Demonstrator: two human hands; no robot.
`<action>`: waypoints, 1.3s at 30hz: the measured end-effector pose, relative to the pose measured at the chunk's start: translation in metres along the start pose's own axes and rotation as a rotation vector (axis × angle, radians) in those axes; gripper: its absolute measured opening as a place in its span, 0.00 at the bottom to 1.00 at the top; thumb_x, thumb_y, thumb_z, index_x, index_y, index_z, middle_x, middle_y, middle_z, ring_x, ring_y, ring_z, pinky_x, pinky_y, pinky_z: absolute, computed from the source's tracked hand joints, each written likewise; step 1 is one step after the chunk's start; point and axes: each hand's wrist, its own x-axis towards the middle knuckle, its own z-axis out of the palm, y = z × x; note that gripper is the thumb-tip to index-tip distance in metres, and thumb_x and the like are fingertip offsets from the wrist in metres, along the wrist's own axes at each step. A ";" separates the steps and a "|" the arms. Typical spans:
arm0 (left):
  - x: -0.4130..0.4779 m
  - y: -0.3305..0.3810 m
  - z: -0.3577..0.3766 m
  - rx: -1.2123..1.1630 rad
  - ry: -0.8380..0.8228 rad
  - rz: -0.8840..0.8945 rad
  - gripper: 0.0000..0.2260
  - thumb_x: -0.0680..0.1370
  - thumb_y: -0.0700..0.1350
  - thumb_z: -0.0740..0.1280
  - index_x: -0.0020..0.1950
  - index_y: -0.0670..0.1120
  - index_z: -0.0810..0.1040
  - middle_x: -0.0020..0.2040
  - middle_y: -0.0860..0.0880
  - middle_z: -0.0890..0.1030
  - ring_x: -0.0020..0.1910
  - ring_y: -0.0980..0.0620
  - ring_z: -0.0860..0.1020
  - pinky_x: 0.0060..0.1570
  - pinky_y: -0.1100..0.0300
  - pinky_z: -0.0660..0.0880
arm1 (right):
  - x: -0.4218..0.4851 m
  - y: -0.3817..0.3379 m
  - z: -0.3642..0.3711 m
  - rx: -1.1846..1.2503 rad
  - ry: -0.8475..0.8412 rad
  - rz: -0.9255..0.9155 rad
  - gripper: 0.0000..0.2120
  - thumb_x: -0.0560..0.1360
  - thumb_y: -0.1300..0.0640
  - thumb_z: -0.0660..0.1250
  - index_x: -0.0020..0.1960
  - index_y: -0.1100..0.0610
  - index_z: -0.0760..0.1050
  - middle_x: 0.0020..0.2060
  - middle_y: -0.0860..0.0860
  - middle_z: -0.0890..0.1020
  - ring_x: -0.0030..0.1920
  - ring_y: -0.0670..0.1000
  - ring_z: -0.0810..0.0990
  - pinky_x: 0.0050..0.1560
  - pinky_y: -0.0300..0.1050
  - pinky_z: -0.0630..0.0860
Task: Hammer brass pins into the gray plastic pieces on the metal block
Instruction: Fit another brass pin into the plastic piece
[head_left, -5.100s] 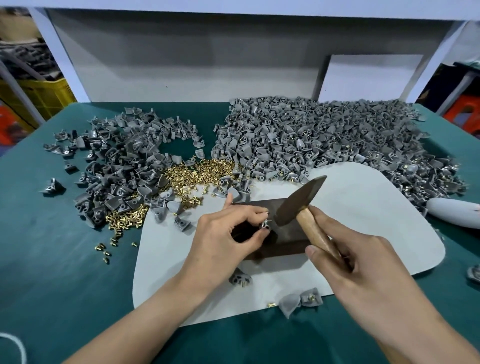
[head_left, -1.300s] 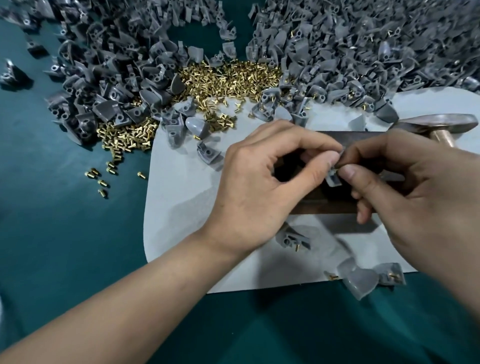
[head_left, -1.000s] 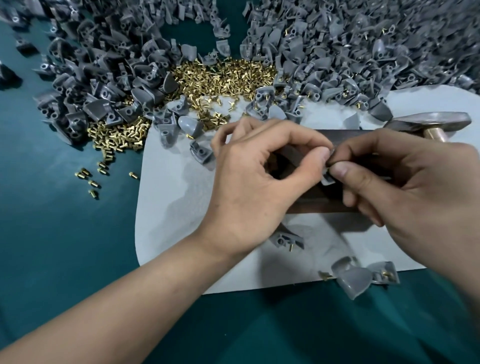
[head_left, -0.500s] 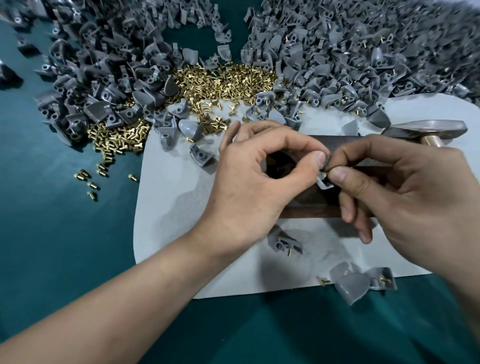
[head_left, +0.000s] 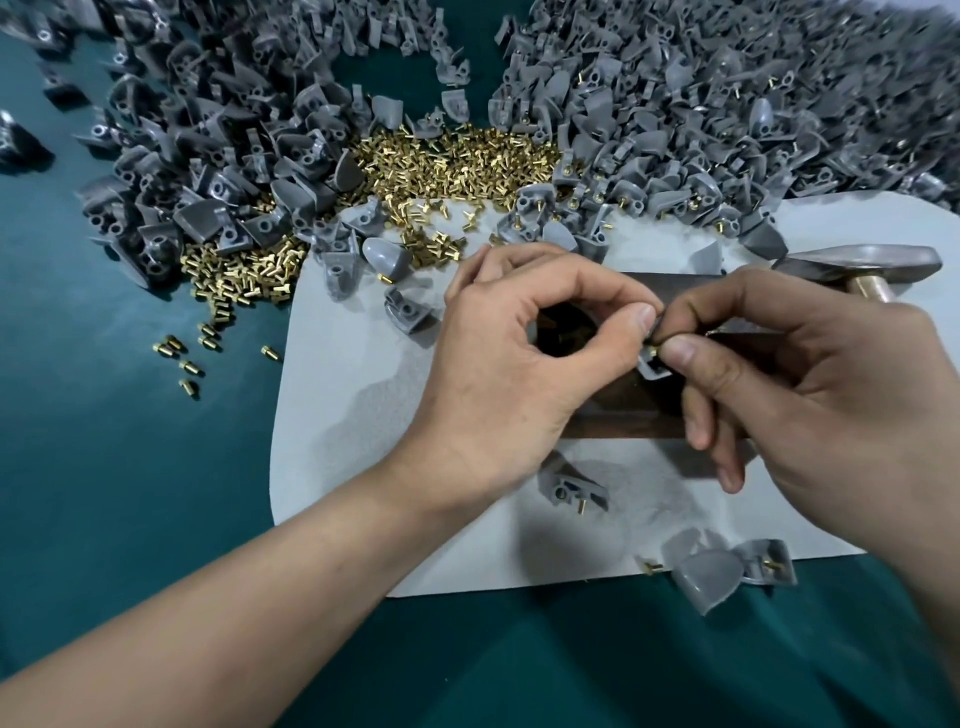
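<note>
Head view: above the dark metal block (head_left: 623, 410) on a white pad (head_left: 353, 415), the left hand (head_left: 509, 374) pinches a gray plastic piece (head_left: 655, 368) between thumb and forefinger. The right hand (head_left: 810, 395), fingers curled, pinches a brass pin (head_left: 655, 349) against that piece. A hammer (head_left: 862, 262) lies just beyond. Loose pins (head_left: 457, 161) and gray pieces (head_left: 727, 104) heap the green surface (head_left: 130, 467).

No readable text, label, brand, number or sign on anything.
</note>
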 end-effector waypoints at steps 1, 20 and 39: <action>0.000 0.000 0.000 0.000 -0.001 0.001 0.08 0.71 0.47 0.71 0.40 0.61 0.78 0.38 0.58 0.81 0.51 0.57 0.76 0.62 0.45 0.69 | 0.000 0.000 0.000 -0.002 0.000 -0.001 0.03 0.73 0.56 0.65 0.41 0.50 0.75 0.22 0.48 0.77 0.15 0.47 0.71 0.20 0.30 0.66; 0.000 -0.004 0.000 -0.025 -0.003 -0.003 0.08 0.71 0.46 0.72 0.40 0.60 0.79 0.39 0.57 0.82 0.51 0.56 0.76 0.59 0.51 0.71 | 0.000 0.002 0.001 0.043 0.013 0.003 0.03 0.73 0.52 0.66 0.41 0.50 0.76 0.22 0.50 0.77 0.14 0.47 0.71 0.20 0.30 0.66; -0.002 -0.005 0.000 -0.076 0.005 -0.015 0.07 0.71 0.45 0.72 0.40 0.59 0.80 0.40 0.57 0.81 0.52 0.54 0.77 0.57 0.58 0.72 | -0.004 -0.004 -0.003 0.178 0.053 0.059 0.09 0.70 0.48 0.68 0.45 0.51 0.80 0.24 0.51 0.78 0.17 0.50 0.73 0.21 0.37 0.70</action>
